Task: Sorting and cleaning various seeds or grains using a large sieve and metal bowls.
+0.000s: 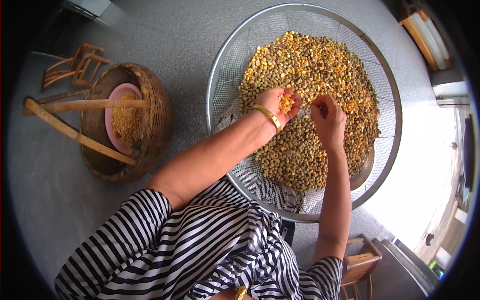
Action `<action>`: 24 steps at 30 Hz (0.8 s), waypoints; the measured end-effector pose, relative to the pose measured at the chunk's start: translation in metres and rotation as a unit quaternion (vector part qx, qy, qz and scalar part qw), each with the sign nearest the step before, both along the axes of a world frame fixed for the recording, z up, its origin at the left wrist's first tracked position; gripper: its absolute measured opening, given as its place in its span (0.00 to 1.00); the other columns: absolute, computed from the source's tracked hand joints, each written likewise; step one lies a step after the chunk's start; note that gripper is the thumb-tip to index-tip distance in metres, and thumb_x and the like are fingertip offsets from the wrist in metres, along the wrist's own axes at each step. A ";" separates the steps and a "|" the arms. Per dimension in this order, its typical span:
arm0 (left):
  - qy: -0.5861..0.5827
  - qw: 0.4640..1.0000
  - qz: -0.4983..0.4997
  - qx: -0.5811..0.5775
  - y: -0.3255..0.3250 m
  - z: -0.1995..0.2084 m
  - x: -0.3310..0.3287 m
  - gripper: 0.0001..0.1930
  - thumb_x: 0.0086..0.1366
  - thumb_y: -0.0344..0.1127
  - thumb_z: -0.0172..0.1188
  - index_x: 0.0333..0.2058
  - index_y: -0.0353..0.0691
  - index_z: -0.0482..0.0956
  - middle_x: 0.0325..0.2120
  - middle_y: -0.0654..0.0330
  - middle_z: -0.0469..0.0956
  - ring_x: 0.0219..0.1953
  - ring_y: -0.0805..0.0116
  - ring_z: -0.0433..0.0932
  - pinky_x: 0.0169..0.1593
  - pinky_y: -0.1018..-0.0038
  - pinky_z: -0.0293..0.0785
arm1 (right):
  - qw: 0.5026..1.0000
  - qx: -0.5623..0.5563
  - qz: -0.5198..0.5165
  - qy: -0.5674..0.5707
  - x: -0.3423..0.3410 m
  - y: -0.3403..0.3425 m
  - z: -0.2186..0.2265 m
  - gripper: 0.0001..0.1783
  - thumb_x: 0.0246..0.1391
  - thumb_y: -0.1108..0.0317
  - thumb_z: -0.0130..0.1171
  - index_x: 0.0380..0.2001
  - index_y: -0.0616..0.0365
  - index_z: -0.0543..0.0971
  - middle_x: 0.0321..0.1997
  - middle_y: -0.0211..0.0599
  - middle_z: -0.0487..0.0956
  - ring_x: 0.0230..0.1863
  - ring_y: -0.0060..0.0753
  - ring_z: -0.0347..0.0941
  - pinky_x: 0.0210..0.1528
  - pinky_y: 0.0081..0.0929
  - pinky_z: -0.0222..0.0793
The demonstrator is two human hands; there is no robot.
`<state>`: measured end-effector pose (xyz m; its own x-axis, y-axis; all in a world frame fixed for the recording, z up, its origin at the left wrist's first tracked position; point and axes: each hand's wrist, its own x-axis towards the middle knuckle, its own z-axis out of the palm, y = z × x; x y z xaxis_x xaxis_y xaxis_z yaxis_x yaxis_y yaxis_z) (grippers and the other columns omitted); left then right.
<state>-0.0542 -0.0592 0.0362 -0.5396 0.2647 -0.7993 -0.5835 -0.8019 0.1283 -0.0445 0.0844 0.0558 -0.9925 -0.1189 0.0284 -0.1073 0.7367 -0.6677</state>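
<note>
A wide round wire-mesh sieve (224, 80) with a grey metal rim holds a heap of greenish-brown beans (295, 155) mixed with yellow corn kernels (320, 62). Over the heap, my left hand (278, 106) is cupped palm up, its fingers curled around a small pile of orange-yellow corn kernels (285, 103). My right hand (330, 120) hovers just to its right, above the mixed heap. Its fingers are bent in toward the thumb, and what lies between them, if anything, is hidden.
On the left, a woven basket (162, 127) with a wooden handle holds a pink basin (111, 135) of yellow kernels. Beyond it is a small wooden chair (82, 65). A wooden stool (361, 262) stands at the lower right. The floor (175, 40) is speckled grey.
</note>
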 end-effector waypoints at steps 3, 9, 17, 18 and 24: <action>-0.006 1.000 0.002 0.030 0.000 -0.004 0.001 0.09 0.58 0.32 0.39 0.30 0.35 0.68 0.27 0.55 0.70 0.30 0.66 0.71 0.36 0.70 0.70 | 0.956 -0.273 -0.024 -0.105 0.002 -0.008 0.007 0.06 0.42 0.74 0.53 0.26 0.63 0.71 0.22 0.32 0.74 0.21 0.18 0.68 0.24 0.16 0.64; 0.001 1.000 0.005 0.005 0.000 -0.003 -0.001 0.09 0.59 0.33 0.39 0.30 0.35 0.68 0.27 0.55 0.70 0.30 0.66 0.70 0.35 0.71 0.69 | 0.999 0.019 0.041 0.019 0.005 -0.002 -0.017 0.04 0.40 0.72 0.53 0.24 0.59 0.72 0.22 0.34 0.71 0.20 0.30 0.69 0.23 0.23 0.65; -0.010 1.000 0.019 0.015 0.000 -0.002 -0.001 0.10 0.59 0.33 0.38 0.30 0.34 0.67 0.28 0.55 0.69 0.29 0.66 0.70 0.35 0.72 0.70 | 0.985 0.154 0.066 0.047 0.009 -0.006 -0.034 0.03 0.42 0.71 0.51 0.25 0.55 0.70 0.24 0.33 0.71 0.23 0.37 0.69 0.24 0.29 0.63; -0.010 1.000 0.020 0.015 0.000 -0.001 -0.001 0.10 0.59 0.33 0.38 0.30 0.34 0.67 0.28 0.55 0.69 0.29 0.66 0.70 0.34 0.72 0.70 | 0.985 0.154 0.067 0.047 0.008 -0.005 -0.034 0.03 0.42 0.71 0.51 0.25 0.55 0.70 0.24 0.33 0.71 0.23 0.37 0.69 0.24 0.29 0.63; -0.010 1.000 0.007 0.003 0.001 0.000 0.000 0.09 0.59 0.33 0.38 0.30 0.36 0.67 0.27 0.55 0.70 0.30 0.66 0.70 0.36 0.69 0.69 | 0.998 0.043 0.030 0.034 0.000 -0.003 -0.008 0.03 0.42 0.72 0.52 0.22 0.60 0.70 0.22 0.34 0.71 0.20 0.31 0.68 0.21 0.23 0.63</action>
